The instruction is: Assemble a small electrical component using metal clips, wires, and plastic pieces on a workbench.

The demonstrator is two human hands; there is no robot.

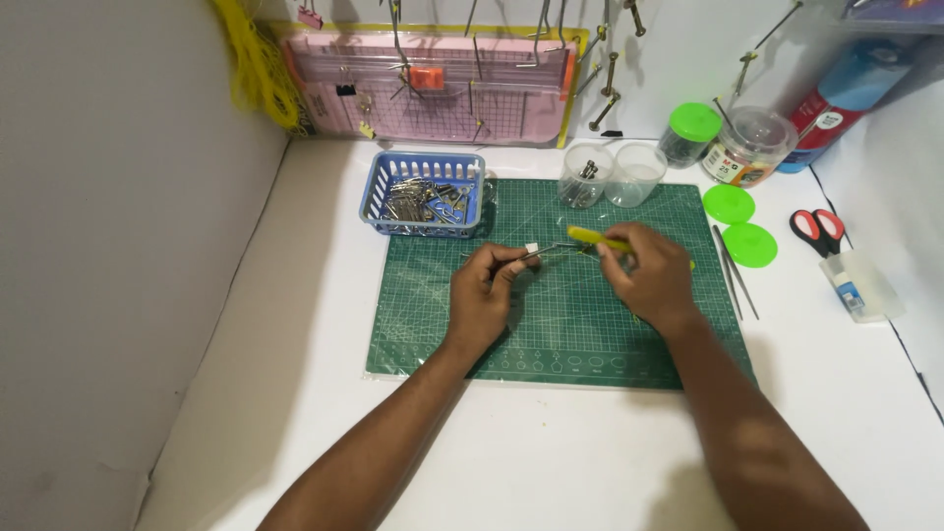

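Observation:
My left hand [484,295] rests on the green cutting mat [433,324], its fingers pinched on a thin metal tool, like tweezers [541,253], that points right. My right hand [651,275] is closed on a yellow-handled tool [593,237] whose tip meets the metal piece above the mat's middle. A small white bit [532,247] lies just beyond my left fingertips.
A blue basket [425,192] of metal parts stands at the mat's far left corner. Two clear cups [612,175], lidded jars [752,146], two green lids [739,224], a thin metal rod [736,275], red scissors [816,229] and a pink board [433,88] surround the mat.

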